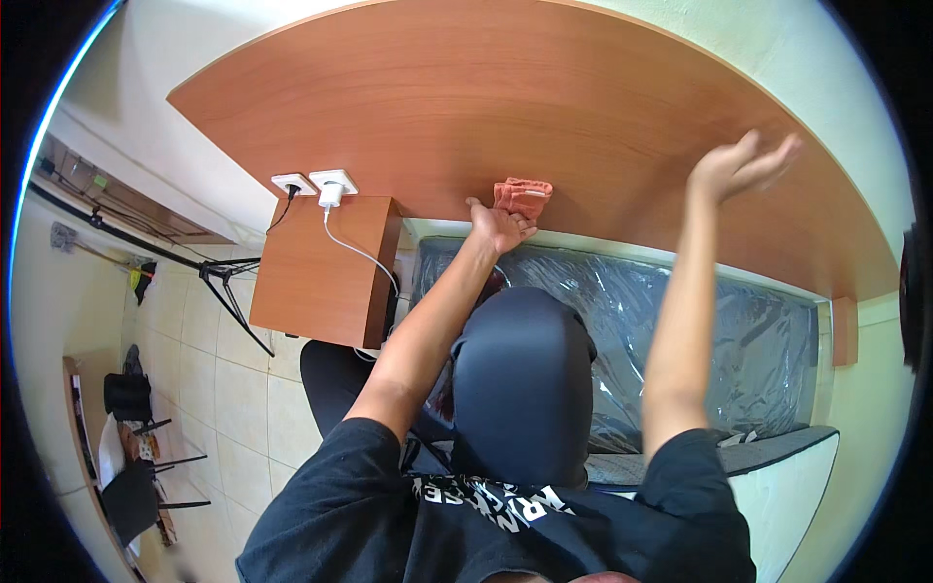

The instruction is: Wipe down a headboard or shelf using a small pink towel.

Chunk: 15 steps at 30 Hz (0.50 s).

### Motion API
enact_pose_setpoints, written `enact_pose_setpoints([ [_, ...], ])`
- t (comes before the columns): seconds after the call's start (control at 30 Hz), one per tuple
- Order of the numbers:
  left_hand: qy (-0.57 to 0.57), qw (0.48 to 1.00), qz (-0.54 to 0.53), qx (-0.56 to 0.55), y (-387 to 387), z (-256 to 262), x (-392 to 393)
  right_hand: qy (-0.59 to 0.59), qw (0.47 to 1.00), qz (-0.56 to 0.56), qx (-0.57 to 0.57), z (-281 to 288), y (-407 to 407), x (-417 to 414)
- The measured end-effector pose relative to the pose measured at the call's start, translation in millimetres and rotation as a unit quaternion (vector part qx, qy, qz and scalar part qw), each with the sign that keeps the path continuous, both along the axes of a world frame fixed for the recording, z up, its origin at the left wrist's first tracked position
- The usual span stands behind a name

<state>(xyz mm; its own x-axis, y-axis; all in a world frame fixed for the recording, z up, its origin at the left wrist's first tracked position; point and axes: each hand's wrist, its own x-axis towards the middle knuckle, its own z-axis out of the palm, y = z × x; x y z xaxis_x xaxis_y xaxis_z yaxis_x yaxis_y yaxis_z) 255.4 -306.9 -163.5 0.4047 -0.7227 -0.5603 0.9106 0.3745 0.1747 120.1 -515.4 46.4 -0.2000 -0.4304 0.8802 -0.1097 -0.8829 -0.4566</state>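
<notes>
A folded orange-pink cloth (522,195) lies against the lower part of a curved wooden headboard (466,109). My left hand (503,227), palm up, is at its lower side, with some fingers curled at the cloth's edge and the thumb apart to the left. Over the headboard's right part my right hand (742,166) is raised, slightly blurred, its fingers spread and nothing in it. Below the headboard, beneath my arms and one bent knee, is a dark bed base (634,321) wrapped in clear plastic.
Left of me stands a wooden bedside cabinet (313,270) under wall sockets with a white charger (331,194) and cable. A black tripod leg (240,321) reaches the tiled floor. A mattress (787,474) lies at lower right, and a black chair (131,499) at far left.
</notes>
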Motion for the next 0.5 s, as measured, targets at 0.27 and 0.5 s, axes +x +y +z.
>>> enact_pose_setpoints([
  [0.27,-0.124,0.973,-0.195,-0.009,12.5,1.0,10.7,-0.020,0.723,0.351,0.594,-223.6,180.1,34.3],
  [0.5,-0.202,0.958,-0.174,0.103,31.6,-14.9,23.4,0.040,0.733,0.358,0.577,-234.4,211.9,92.9],
])
